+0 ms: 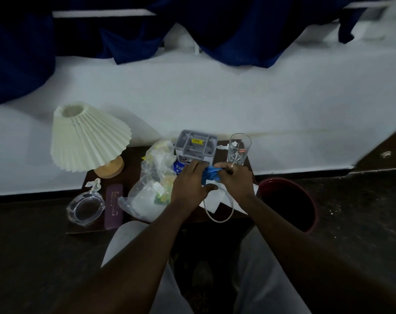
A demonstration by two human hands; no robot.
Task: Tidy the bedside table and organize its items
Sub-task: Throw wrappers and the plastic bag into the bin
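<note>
**Bedside table: both hands on a blue wrapper**

Both hands are over the right half of the table (133, 163). The left hand (189, 181) and right hand (236, 181) grip a crumpled blue wrapper (210, 174) between them, the right hand's fingers curled tight round one end. The wrapper is held just above a white paper (215, 197), in front of the grey organiser box (196, 145). A drinking glass (239, 148) stands upright beside the box. A clear plastic bag (150, 177) (contents unclear) lies left of the hands. Further left are a lamp (88, 137), a purple case (114, 207) and a glass ashtray (86, 208). A red bin (287, 205) stands on the floor at the table's right.
</note>
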